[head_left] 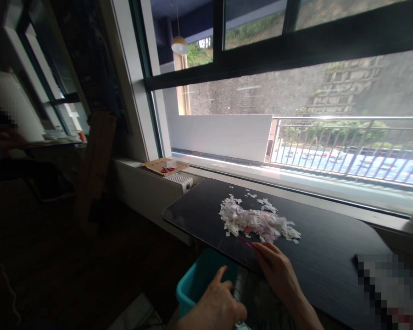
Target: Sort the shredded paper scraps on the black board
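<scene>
A loose heap of small torn or cut paper scraps (258,222), white with some pink, lies on the dark tabletop (323,229). My right hand (277,266) is at the table's near edge, just in front of the heap. Its fingers pinch a thin, flat pink-red piece (245,241), whose kind I cannot make out. Below the table edge stands a teal bin (192,279). My left hand (220,300) is at the bin's near right side, one finger stretched over its opening and the others curled round the rim, which they partly hide.
Red-handled scissors (167,170) lie on brown paper (154,166) on the sill above a white radiator (177,183). A tall cardboard piece (96,169) leans at the left. Further left, a person sits at another table. A blurred-out flat object (388,288) is at the table's right.
</scene>
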`<control>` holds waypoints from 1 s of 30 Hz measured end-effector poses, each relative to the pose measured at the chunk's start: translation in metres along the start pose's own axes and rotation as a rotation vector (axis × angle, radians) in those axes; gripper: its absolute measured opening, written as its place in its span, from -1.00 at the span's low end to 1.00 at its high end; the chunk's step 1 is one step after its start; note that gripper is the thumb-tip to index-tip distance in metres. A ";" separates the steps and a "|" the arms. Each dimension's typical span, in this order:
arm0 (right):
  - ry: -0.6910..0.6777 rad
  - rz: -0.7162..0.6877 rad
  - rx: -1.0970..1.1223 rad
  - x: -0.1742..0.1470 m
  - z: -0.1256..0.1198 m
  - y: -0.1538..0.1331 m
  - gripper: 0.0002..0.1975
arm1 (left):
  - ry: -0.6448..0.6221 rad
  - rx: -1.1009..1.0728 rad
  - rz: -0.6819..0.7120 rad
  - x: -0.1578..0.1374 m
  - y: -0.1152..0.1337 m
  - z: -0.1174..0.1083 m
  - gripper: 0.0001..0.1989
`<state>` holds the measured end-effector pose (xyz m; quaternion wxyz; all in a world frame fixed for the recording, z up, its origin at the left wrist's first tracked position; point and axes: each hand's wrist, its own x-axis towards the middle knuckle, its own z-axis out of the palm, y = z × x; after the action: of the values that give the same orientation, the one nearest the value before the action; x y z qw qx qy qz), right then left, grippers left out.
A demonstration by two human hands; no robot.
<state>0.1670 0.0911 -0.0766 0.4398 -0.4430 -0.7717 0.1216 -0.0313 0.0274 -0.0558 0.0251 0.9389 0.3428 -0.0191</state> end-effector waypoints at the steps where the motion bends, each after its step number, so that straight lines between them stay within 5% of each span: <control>1: -0.024 -0.008 0.023 0.000 0.000 0.000 -0.74 | -0.007 -0.001 0.000 0.000 0.000 -0.001 -0.95; 6: -0.022 0.012 0.060 0.000 0.000 0.000 -0.75 | -0.029 0.022 -0.003 0.002 0.000 -0.004 -0.98; 13: -0.189 0.008 0.195 0.000 -0.001 -0.007 -0.76 | -0.001 0.032 0.007 0.003 0.001 -0.001 -0.94; 19: -0.107 0.030 0.191 0.000 -0.001 -0.004 -0.75 | 0.059 0.020 0.008 0.003 0.001 0.003 -0.90; 25: 0.277 0.241 0.086 -0.004 -0.001 0.017 -0.70 | 0.029 -0.020 -0.035 -0.005 -0.005 -0.004 -0.95; 30: 0.289 0.258 -0.108 -0.004 -0.002 0.019 -0.70 | -0.024 -0.124 -0.101 -0.015 -0.020 -0.003 -0.88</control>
<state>0.1806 0.0984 -0.0887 0.5024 -0.5739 -0.6429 0.0705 -0.0562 0.0332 -0.0525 0.0861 0.9167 0.3901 -0.0104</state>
